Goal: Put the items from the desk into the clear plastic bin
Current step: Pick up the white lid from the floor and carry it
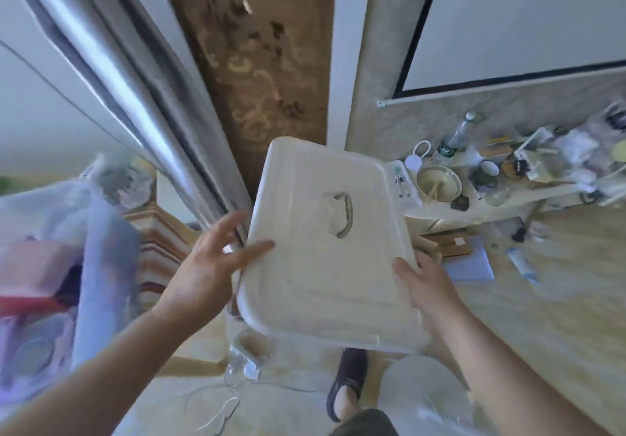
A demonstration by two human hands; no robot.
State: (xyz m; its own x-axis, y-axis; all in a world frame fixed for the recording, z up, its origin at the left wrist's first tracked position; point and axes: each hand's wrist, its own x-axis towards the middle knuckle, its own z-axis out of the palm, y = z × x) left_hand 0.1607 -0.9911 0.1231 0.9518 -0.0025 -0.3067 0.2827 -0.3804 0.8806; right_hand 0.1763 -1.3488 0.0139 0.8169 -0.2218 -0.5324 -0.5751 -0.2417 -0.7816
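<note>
I hold a white plastic bin lid [321, 266] with a recessed handle, tilted in front of me. My left hand [203, 266] is at its left edge, fingers spread, thumb lying on top. On the lid's right edge my right hand [426, 286] grips, thumb on top. A part of the clear plastic bin [247, 357] shows under the lid's lower edge; the rest is hidden. The low desk [508, 205] stands to the right with several items: a water bottle [454, 140], a bowl [438, 181], small jars and papers.
A pale blue sheet [471, 262] and a brown box [450, 246] lie on the floor beside the desk. Clear bags of stuff [84, 249] pile up at the left. A white round object [423, 388] and my shoe [349, 381] are below the lid.
</note>
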